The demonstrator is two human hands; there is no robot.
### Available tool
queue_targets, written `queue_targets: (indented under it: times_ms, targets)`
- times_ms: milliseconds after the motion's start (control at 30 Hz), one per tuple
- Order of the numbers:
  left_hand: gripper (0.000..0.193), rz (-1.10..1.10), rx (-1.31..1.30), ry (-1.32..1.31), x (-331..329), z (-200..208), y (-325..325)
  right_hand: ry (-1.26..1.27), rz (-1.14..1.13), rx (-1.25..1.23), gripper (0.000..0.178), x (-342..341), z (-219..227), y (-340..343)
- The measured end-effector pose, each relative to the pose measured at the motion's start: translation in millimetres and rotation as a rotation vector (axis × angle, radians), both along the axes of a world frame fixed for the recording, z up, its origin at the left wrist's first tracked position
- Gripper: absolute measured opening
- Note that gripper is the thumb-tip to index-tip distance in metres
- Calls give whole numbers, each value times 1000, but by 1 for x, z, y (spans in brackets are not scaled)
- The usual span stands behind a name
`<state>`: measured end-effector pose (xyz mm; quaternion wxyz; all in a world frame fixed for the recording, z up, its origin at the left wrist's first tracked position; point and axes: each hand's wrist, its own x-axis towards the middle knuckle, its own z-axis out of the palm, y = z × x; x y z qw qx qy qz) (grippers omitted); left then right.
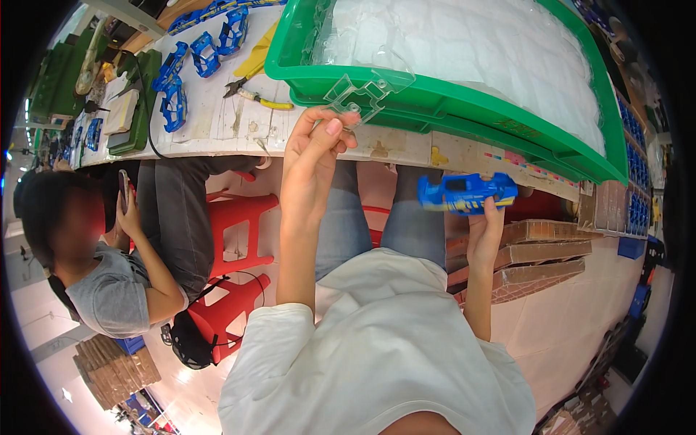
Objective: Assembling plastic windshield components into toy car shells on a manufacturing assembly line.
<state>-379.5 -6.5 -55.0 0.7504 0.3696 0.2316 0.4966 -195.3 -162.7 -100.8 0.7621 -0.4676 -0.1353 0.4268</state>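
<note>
My left hand (317,145) pinches a clear plastic piece (370,96) with cut-out openings, raised in front of the green bin's near wall. Over to the right, my right hand (487,235) grips a blue toy car body (467,193) with yellow markings by its near side. The car body hangs above my lap, beyond the table's front edge and apart from the clear piece. A large green bin (449,109) stands on the table, holding white padded sheeting (471,51) and more clear plastic near its left end.
More blue car bodies (206,55) lie at the table's left, near pliers (239,88) with yellow grips. A seated person (116,268) holds a phone on my left, beside red stools (243,232). Flattened cardboard boxes (540,254) are stacked low at right.
</note>
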Motion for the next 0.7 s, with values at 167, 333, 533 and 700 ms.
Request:
queue_targets:
  times_ms: [167, 333, 533, 700]
  targets:
    - [10, -11, -5, -6, 4, 2, -3, -73, -39, -53, 55, -5, -11, 2]
    - [9, -19, 4, -15, 4, 2, -4, -240, -66, 39, 55, -14, -21, 5]
    - [9, -25, -12, -40, 6, 2, -7, -60, -74, 72, 47, -25, -21, 8]
    - [10, 79, 107, 49, 13, 9, -19, 332, 5, 86, 60, -27, -8, 2]
